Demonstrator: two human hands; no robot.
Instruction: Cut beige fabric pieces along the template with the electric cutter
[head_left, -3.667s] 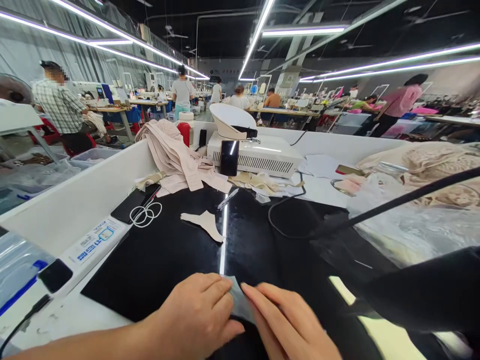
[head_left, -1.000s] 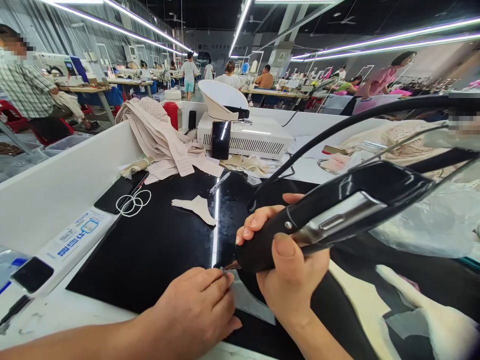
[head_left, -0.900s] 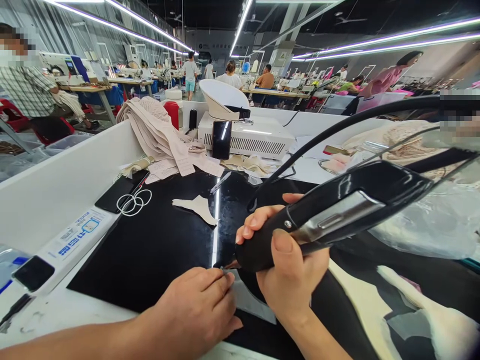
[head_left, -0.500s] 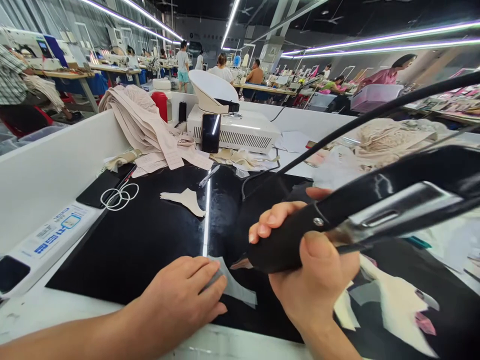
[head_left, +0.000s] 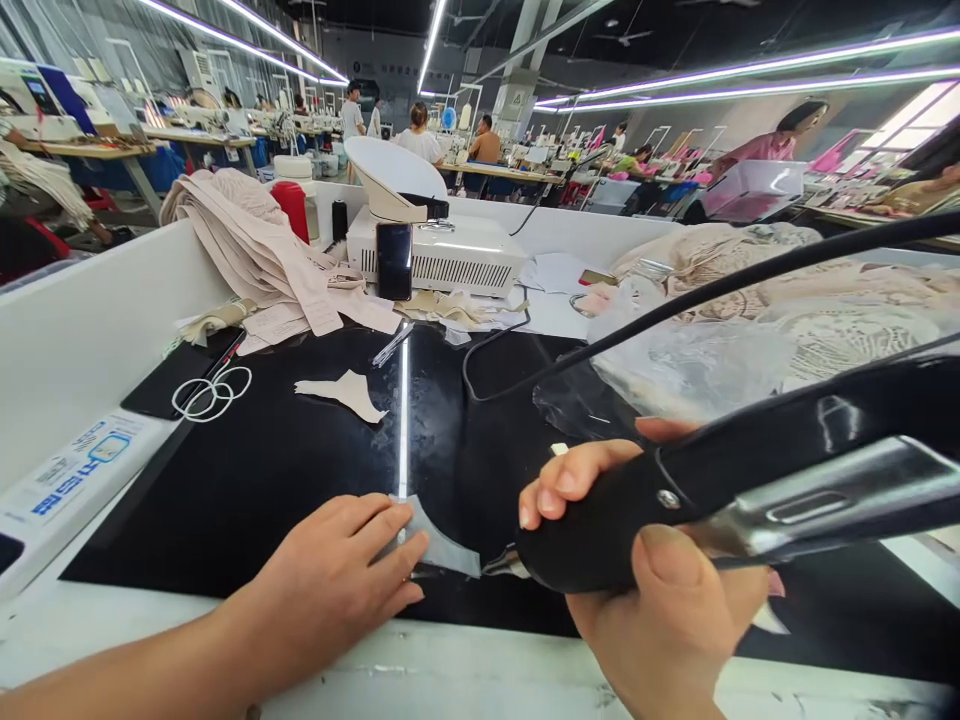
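Note:
My left hand [head_left: 352,555] lies with its fingers stretched out, pressing a small curved piece of thin grey fabric [head_left: 442,540] onto the black mat [head_left: 225,500]. Part of that piece is hidden under the fingers. My right hand [head_left: 660,610] is wrapped round a black corded handheld tool [head_left: 600,530] with a metal lever. Its pointed metal tip [head_left: 506,563] is at the right end of the grey piece, very close to it; whether they touch I cannot tell. A cream cut fabric piece [head_left: 346,394] lies farther up the mat.
At the back stand a white vented box [head_left: 442,262] and a phone [head_left: 394,262]. Beige fabric strips [head_left: 259,250] heap at left. Clear plastic bags [head_left: 690,350] lie at right. A looped white cord [head_left: 212,392] rests left. A black cable [head_left: 675,295] crosses above the mat.
The tool's tip has gone from above the curved edge to the grey piece's right end. Seen from a shifted view, my left hand still presses the piece. Pale scraps at right are now mostly hidden.

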